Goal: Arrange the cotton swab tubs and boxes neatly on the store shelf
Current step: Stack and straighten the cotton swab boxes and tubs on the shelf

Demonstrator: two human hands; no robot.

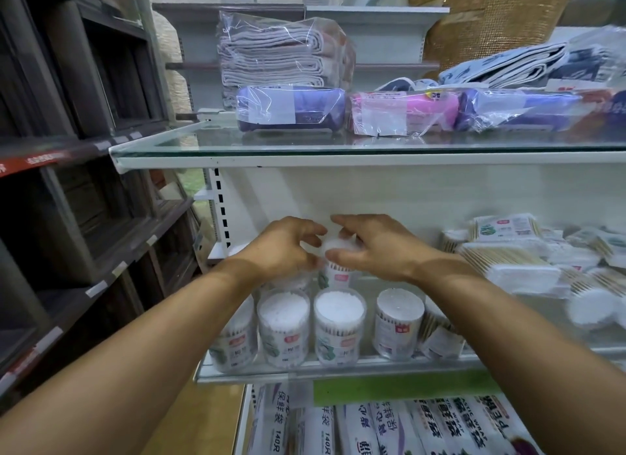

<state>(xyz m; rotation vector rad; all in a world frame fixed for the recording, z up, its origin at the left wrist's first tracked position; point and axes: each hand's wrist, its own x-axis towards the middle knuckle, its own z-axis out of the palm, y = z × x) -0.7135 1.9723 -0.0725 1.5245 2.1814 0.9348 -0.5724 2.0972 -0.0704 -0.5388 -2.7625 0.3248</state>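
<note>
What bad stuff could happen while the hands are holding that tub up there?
1. Both hands, the left hand and right hand, grip one tub above the front row; if it slips, it may knock those tubs over.
2. The front tubs stand near the glass shelf edge, so a bump from an arm could push one off.
3. The pile of swab boxes on the right looks loose and tilted; it might slide.

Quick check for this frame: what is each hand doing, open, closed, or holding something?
Left hand: fingers curled around the left side of a raised cotton swab tub.
Right hand: gripping the same tub from its right side.
</note>
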